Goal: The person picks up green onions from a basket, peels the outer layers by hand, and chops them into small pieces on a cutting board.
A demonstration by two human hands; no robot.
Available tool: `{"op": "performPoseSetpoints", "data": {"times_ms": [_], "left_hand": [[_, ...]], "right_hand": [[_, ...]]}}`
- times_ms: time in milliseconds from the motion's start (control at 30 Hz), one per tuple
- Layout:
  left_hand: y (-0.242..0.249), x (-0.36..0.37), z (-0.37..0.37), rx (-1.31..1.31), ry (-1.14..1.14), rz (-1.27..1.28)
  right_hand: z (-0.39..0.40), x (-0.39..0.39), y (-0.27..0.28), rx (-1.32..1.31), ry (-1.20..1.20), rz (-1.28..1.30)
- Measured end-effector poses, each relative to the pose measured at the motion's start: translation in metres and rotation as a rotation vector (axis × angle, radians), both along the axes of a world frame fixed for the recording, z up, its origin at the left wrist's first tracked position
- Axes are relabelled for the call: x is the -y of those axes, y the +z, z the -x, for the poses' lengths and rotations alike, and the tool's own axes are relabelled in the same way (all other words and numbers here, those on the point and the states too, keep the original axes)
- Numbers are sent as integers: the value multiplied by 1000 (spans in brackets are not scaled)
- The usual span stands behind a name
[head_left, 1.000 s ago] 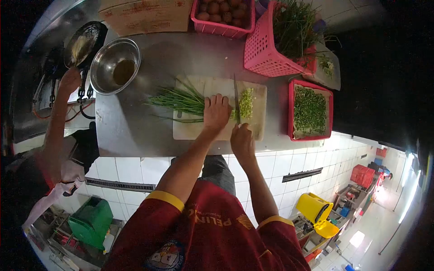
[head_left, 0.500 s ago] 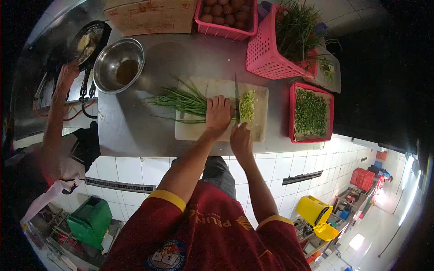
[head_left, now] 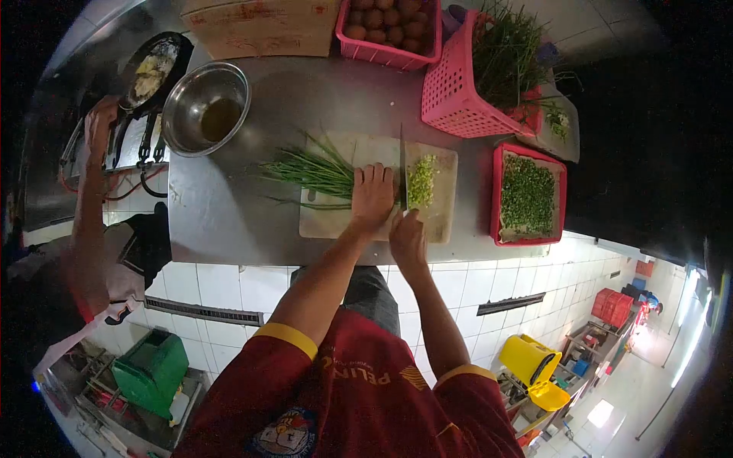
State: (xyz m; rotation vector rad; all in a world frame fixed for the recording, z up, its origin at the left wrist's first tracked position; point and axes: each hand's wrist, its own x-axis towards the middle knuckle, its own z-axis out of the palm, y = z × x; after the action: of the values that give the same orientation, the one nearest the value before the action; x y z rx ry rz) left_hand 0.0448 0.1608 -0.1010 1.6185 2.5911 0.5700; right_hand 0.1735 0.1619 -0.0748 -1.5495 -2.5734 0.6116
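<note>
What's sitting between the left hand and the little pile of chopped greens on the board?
In the head view, only the knife blade stands between the left hand and the chopped greens.

A commercial kitchen. A stainless-steel desk (head_left: 229,221) stands over a white-tiled floor (head_left: 489,275). Along its far edge sit a pink crate of eggs (head_left: 389,27) and a pink basket of green stalks (head_left: 489,69); at its right edge, a red tray of chopped greens (head_left: 527,195). Near its far left corner stands a steel mixing bowl (head_left: 206,107), and beyond the left edge a co-worker's hand (head_left: 99,122) tends a frying pan (head_left: 153,69) on a burner.
</note>
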Motion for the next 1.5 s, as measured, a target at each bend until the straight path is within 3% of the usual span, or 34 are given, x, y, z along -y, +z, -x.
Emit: {"op": "performPoseSetpoints", "data": {"times_ms": [133,200,267,400,433,533,567,733,867,1000,1067,1167,1367,1433,1500], "left_hand": [[3,1,-1,-32,17,-11],[3,-1,0,-45,28,-23],[0,-1,-1,-44,22,-22],[-9,-3,0,-80,31,-56],[-2,-4,4,-66,32,-52],[8,1,2,-37,22,-55],[2,0,1,-50,27,-79],[-8,-1,-1,-116,42,-127],[-12,-2,-1,-49,34,-88],[-12,-3,-1,9,20,-40],[-8,3,-4,-4,10,-43],[-3,-1,-1,-45,29,-49],[-4,-2,-1,-37,21,-44],[-2,-1,-3,-35,17,-42],[-3,0,-1,-57,10,-66]], "right_hand": [[-1,4,51,134,144,-1],[-3,22,62,142,-57,194],[-5,35,55,116,-148,307],[-6,25,2,0,-90,202],[-9,22,-5,-111,338,-451],[14,-3,-7,-44,20,-87],[14,-10,7,-83,18,54],[1,16,52,103,-30,138],[-4,36,36,113,-166,279],[-7,19,-26,-9,55,-20],[8,9,-2,-58,-22,179],[19,-8,-15,93,-73,112],[21,5,6,-13,-145,107],[9,14,-17,-92,-78,-234],[0,11,-31,-147,-70,-244]]}}
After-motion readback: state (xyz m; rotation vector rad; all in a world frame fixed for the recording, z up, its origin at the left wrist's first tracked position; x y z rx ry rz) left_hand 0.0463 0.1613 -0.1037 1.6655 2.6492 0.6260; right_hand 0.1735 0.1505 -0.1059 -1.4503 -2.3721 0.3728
